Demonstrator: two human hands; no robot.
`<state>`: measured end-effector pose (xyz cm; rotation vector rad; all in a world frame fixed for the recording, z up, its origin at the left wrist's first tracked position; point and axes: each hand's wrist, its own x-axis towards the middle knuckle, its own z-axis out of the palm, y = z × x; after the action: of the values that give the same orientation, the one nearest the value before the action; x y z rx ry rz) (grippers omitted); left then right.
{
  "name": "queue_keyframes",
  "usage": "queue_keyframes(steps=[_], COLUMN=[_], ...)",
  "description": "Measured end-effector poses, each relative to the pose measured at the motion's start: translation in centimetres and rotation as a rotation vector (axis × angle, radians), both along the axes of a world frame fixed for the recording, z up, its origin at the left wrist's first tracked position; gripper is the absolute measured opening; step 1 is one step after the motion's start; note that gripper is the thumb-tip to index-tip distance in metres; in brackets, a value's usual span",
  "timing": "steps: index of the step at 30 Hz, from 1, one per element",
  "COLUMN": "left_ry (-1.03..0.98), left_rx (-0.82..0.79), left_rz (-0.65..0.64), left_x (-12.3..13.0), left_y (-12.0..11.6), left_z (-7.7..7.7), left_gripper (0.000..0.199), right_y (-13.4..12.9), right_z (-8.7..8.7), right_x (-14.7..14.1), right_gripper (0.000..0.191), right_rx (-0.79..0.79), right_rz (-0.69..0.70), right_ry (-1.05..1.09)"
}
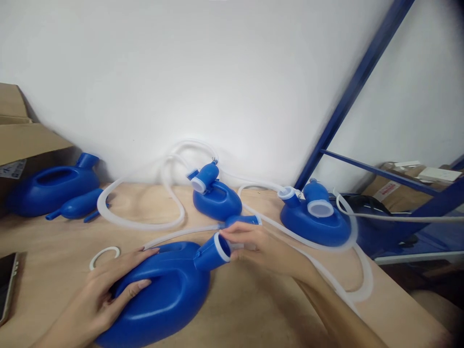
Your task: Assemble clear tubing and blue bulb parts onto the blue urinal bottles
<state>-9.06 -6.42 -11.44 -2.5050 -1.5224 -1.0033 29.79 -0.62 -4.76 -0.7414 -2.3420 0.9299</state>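
A large blue plastic bottle (163,299) lies on the table close to me, its neck pointing right and up. My left hand (108,290) is wrapped round its handle, thumb on top. The fingers of my right hand (250,241) are at the neck's mouth, pinching the white ring (219,246) at its rim. Behind my right hand lies a blue funnel-shaped piece (241,221) joined to a white hose. A loose white ring (103,255) rests on the table beyond my left hand.
Two blue bottles (221,203) (319,224) with coiled white hoses stand behind. At the left are another blue bottle (61,186), blue parts (79,205), a cardboard box (29,140) and a phone (7,285). A blue metal frame (355,92) rises at right.
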Motion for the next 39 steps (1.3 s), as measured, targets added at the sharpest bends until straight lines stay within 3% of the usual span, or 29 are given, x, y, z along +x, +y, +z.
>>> queue_keyframes(steps=[3,7,11,14,16,24,27,35,39], left_ry=[0.069,0.112,0.099,0.07,0.049,0.088,0.09,0.054,0.007], left_rx=[0.024,0.032,0.065,0.066,0.051,0.059,0.071,0.049,0.065], left_rz=[-0.11,-0.158,-0.158,-0.136,-0.123,-0.178,-0.181,-0.181,-0.136], left_x=[0.2,1.1,2.2,2.7,2.8,2.4,2.7,3.0,3.6], left_y=[-0.1,-0.6,-1.2,-1.4,-1.4,-1.0,-1.0,-1.1,-1.3], left_z=[0.1,-0.1,-0.2,-0.1,-0.1,-0.3,-0.2,-0.3,0.3], left_gripper=[0.049,0.055,0.057,0.053,0.053,0.058,0.057,0.055,0.05], right_y=[-0.1,-0.3,-0.1,0.1,0.0,-1.4,-1.3,0.0,-0.3], right_z=[-0.4,-2.9,-4.9,-4.7,-4.0,-2.8,-3.0,-5.1,-4.0], right_x=[-0.4,-2.1,-3.5,-4.3,-4.9,-6.4,-6.3,-5.8,-5.3], right_gripper=[0.058,0.074,0.092,0.107,0.104,0.062,0.06,0.056,0.062], right_rx=[-0.081,-0.225,-0.505,-0.756,-0.821,-0.772,-0.766,-0.718,-0.613], right_rz=[-0.055,-0.1,-0.197,-0.23,-0.276,-0.433,-0.439,-0.346,-0.4], right_ry=[0.04,0.167,0.326,0.379,0.411,0.604,0.644,0.488,0.387])
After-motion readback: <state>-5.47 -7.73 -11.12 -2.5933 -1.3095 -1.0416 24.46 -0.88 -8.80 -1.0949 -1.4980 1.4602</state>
